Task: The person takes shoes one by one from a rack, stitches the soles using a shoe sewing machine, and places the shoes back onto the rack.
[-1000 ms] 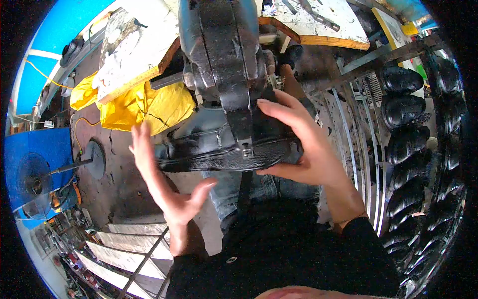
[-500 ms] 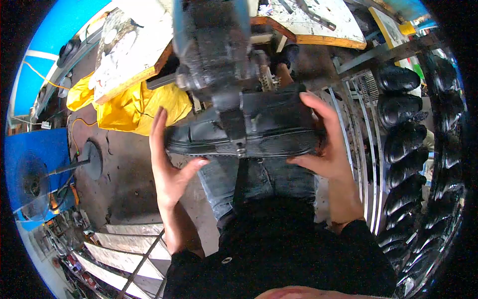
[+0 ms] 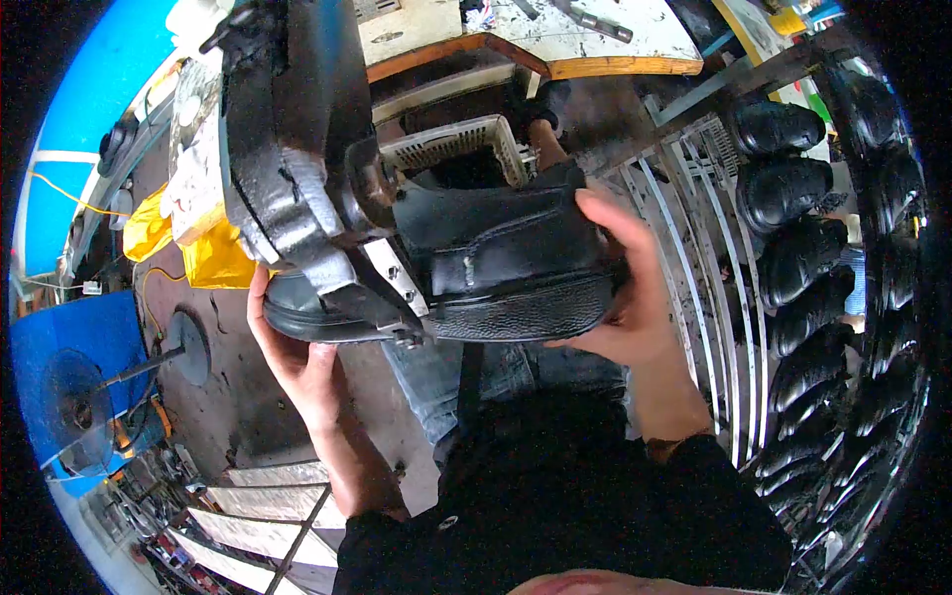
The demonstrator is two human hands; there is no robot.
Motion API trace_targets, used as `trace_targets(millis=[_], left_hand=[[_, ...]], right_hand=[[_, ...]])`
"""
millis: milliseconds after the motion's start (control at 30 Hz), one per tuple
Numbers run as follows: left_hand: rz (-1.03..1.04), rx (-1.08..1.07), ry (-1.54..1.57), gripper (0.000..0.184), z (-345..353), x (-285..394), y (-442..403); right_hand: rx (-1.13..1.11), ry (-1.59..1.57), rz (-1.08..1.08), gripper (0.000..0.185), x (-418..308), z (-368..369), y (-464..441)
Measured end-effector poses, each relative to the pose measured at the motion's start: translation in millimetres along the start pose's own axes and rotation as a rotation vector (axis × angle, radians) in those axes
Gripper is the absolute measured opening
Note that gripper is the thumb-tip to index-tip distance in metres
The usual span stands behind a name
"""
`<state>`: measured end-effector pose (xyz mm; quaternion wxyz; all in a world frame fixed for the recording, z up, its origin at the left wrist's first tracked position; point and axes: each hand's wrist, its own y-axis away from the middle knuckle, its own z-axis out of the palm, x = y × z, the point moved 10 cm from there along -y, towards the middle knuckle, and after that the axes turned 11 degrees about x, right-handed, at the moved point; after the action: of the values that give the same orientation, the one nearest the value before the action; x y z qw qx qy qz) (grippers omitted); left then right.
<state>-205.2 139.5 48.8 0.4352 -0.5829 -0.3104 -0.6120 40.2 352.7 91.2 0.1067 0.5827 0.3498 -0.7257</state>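
A black leather shoe (image 3: pixel 526 238) with a textured sole edge lies sideways in front of me, its toe to the left. My left hand (image 3: pixel 302 372) grips the toe end from the left, thumb at the lower edge. Around the heel end closes my right hand (image 3: pixel 635 288), its fingertips partly hidden behind the shoe. The dark metal arm of a machine (image 3: pixel 297 159) comes down from above. Its narrow lower end with a light metal plate (image 3: pixel 395 273) stands at the shoe's side, hiding part of the toe half. Whether its tip touches the sole edge I cannot tell.
A rack (image 3: pixel 793 248) with rows of black shoes stands at right, beside metal rails (image 3: pixel 719 297). Ahead are a white-topped table (image 3: pixel 625 55) and a pale plastic basket (image 3: pixel 501 134). A yellow sack (image 3: pixel 213 258) and a fan (image 3: pixel 74 402) are on the left.
The shoe and both hands have shifted left in view, the toe end most. The machine arm now appears farther left and tilted, uncovering the shoe's heel half and the basket.
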Motion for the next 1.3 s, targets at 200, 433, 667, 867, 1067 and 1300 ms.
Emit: trace_targets(millis=[200, 433, 667, 867, 1067, 1300], left_hand=[[0.021, 0.051, -0.043, 0.095, -18.1, 1.3, -4.3], [0.060, 0.040, -0.085, 0.099, -21.3, 5.9, -8.3], [0.010, 0.059, -0.012, 0.103, -14.5, 2.1, -9.3], [0.026, 0.036, -0.031, 0.102, -18.6, 2.3, -9.6], [0.022, 0.043, -0.045, 0.100, -23.4, 4.6, -9.9], [-0.072, 0.027, 0.014, 0.098, -46.7, -26.0, -1.5]], right_hand=[[-0.058, 0.054, -0.037, 0.097, 7.6, 21.2, -4.3], [-0.054, 0.024, -0.035, 0.096, 10.0, 27.4, -1.1], [-0.008, 0.011, 0.036, 0.095, 8.4, 24.0, 3.6], [-0.050, 0.045, 0.015, 0.093, 6.5, 30.2, 0.9], [-0.076, 0.053, 0.015, 0.091, 6.0, 40.4, -3.0], [-0.191, 0.205, -0.050, 0.088, -5.1, 58.4, -10.8]])
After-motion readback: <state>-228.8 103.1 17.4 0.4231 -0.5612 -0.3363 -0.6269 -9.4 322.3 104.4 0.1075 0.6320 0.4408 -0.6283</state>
